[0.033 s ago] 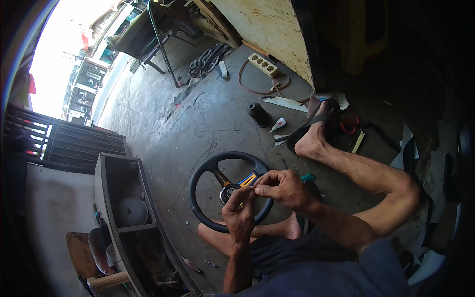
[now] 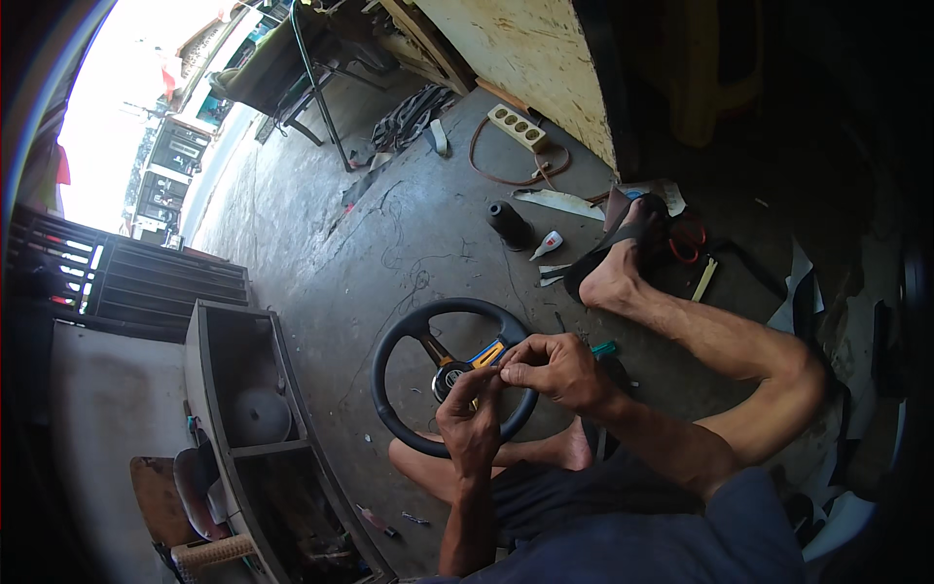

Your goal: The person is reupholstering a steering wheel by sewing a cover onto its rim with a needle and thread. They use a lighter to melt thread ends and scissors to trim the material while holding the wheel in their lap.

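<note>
A black steering wheel (image 2: pixel 386 404) with gold and blue spokes rests over my lower leg, tilted. Above its right side, my left hand (image 2: pixel 470 426) and my right hand (image 2: pixel 559 372) meet fingertip to fingertip. Thumb and forefinger are pinched together on each. Whatever lies between them is too small to make out. Part of the wheel's hub and rim is hidden behind the hands. Just right of my right hand, a small green object (image 2: pixel 604 347) lies on the floor, its kind unclear.
Ahead stand a black thread cone (image 2: pixel 510 225) and a small white bottle (image 2: pixel 548 244). Farther off lies a power strip (image 2: pixel 518 127) with a brown cord. Red-handled scissors (image 2: pixel 689 243) lie beside my foot. An open-fronted cabinet (image 2: pixel 261 389) stands on the left.
</note>
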Demonstrator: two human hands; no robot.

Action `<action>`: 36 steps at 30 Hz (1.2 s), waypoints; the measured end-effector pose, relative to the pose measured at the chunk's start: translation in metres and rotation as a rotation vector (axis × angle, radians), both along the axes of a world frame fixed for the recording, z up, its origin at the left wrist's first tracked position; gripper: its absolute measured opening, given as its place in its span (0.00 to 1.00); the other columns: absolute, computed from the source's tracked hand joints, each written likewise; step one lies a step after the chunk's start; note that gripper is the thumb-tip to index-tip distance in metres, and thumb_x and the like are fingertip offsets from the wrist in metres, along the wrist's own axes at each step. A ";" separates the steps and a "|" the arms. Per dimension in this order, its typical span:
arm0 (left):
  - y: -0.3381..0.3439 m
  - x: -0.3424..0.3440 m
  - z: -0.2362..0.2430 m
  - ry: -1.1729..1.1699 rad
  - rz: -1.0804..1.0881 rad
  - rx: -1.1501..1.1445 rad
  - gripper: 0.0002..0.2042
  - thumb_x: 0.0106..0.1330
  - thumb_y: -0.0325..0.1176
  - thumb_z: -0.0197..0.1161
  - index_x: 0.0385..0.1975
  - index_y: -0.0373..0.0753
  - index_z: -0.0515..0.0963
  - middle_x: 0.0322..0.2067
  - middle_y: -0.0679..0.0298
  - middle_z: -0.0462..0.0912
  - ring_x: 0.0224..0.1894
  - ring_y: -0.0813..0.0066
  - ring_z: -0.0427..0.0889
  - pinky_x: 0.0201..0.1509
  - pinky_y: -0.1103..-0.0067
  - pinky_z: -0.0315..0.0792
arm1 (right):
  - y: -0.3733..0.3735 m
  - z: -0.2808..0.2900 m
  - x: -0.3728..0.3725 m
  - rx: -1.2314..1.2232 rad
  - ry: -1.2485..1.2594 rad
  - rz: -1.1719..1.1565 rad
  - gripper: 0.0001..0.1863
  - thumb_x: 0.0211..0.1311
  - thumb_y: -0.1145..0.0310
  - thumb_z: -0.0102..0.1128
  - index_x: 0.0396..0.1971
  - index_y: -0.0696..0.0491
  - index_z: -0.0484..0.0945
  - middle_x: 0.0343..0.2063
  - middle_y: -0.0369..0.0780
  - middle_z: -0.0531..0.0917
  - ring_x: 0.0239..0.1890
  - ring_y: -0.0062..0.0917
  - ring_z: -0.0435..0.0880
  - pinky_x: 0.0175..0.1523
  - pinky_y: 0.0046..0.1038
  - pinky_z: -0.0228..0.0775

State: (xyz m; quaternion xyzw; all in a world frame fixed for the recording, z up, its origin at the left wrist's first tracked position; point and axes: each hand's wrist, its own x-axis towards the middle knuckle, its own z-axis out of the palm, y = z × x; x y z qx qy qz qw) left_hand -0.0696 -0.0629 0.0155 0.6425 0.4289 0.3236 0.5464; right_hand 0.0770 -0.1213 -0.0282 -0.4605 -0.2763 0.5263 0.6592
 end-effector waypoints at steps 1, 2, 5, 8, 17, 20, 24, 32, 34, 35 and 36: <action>0.000 0.000 0.001 0.007 0.002 0.002 0.06 0.68 0.24 0.66 0.42 0.32 0.84 0.36 0.65 0.86 0.41 0.81 0.82 0.49 0.83 0.73 | 0.000 -0.001 0.000 0.004 0.001 0.001 0.12 0.63 0.66 0.67 0.37 0.61 0.85 0.30 0.37 0.87 0.34 0.15 0.83 0.42 0.22 0.76; 0.000 -0.001 0.000 0.007 0.002 0.002 0.06 0.68 0.24 0.66 0.42 0.32 0.84 0.36 0.65 0.86 0.41 0.81 0.82 0.49 0.83 0.73 | 0.000 -0.001 0.000 0.009 0.003 0.002 0.12 0.63 0.66 0.67 0.37 0.61 0.85 0.30 0.37 0.87 0.34 0.16 0.83 0.42 0.22 0.76; 0.000 -0.002 -0.003 0.006 -0.002 0.028 0.06 0.67 0.21 0.65 0.42 0.31 0.82 0.36 0.66 0.84 0.38 0.84 0.80 0.44 0.85 0.73 | 0.001 -0.002 -0.001 0.005 -0.027 -0.004 0.12 0.63 0.66 0.67 0.38 0.61 0.85 0.30 0.37 0.87 0.34 0.15 0.83 0.42 0.22 0.76; 0.000 -0.003 -0.002 0.012 0.012 0.011 0.06 0.68 0.23 0.66 0.42 0.32 0.84 0.36 0.65 0.86 0.41 0.81 0.82 0.49 0.83 0.74 | -0.001 0.006 0.001 -0.018 -0.028 0.008 0.12 0.63 0.66 0.67 0.38 0.61 0.85 0.30 0.37 0.87 0.34 0.15 0.83 0.42 0.22 0.76; -0.001 0.000 -0.001 0.029 0.007 0.054 0.06 0.67 0.23 0.66 0.41 0.32 0.84 0.35 0.64 0.86 0.41 0.80 0.82 0.48 0.83 0.74 | -0.001 0.007 0.003 -0.022 -0.017 0.016 0.12 0.64 0.67 0.66 0.39 0.61 0.85 0.32 0.39 0.88 0.36 0.16 0.84 0.43 0.22 0.76; -0.001 0.000 -0.001 0.041 0.001 0.079 0.06 0.67 0.23 0.66 0.41 0.32 0.84 0.35 0.64 0.86 0.40 0.80 0.82 0.47 0.82 0.74 | -0.001 0.008 0.002 -0.006 -0.008 0.006 0.13 0.65 0.66 0.66 0.40 0.61 0.84 0.33 0.40 0.88 0.37 0.18 0.85 0.44 0.23 0.76; -0.003 0.001 -0.003 0.081 0.005 0.129 0.05 0.67 0.22 0.66 0.40 0.32 0.84 0.33 0.63 0.87 0.39 0.79 0.83 0.48 0.81 0.74 | -0.002 0.010 0.004 -0.040 -0.051 0.016 0.14 0.66 0.65 0.66 0.41 0.62 0.84 0.34 0.41 0.88 0.38 0.18 0.85 0.44 0.23 0.77; -0.001 0.006 -0.001 0.577 -0.147 1.014 0.08 0.56 0.24 0.65 0.35 0.42 0.84 0.30 0.66 0.86 0.39 0.72 0.86 0.65 0.61 0.60 | 0.003 -0.010 -0.004 -0.060 0.012 -0.122 0.04 0.63 0.77 0.56 0.30 0.58 0.80 0.34 0.39 0.85 0.37 0.18 0.83 0.45 0.23 0.78; -0.001 0.006 -0.003 0.600 -0.193 1.012 0.08 0.57 0.24 0.64 0.35 0.42 0.84 0.30 0.66 0.86 0.39 0.73 0.86 0.64 0.61 0.60 | 0.001 -0.013 0.006 0.025 0.117 -0.208 0.04 0.63 0.77 0.54 0.29 0.57 0.78 0.34 0.40 0.85 0.36 0.19 0.84 0.45 0.25 0.78; -0.002 0.004 -0.005 0.627 -0.239 1.009 0.08 0.58 0.24 0.63 0.35 0.42 0.84 0.30 0.66 0.86 0.38 0.73 0.86 0.64 0.61 0.61 | 0.004 -0.009 0.011 0.110 0.227 -0.293 0.04 0.63 0.78 0.52 0.29 0.57 0.76 0.34 0.40 0.84 0.36 0.21 0.84 0.45 0.26 0.79; 0.000 0.000 -0.009 0.623 -0.245 0.971 0.08 0.59 0.24 0.61 0.35 0.42 0.84 0.29 0.66 0.86 0.38 0.73 0.85 0.63 0.62 0.62 | 0.005 -0.001 0.018 0.126 0.239 -0.376 0.03 0.65 0.75 0.52 0.32 0.55 0.76 0.32 0.41 0.84 0.26 0.19 0.81 0.34 0.23 0.75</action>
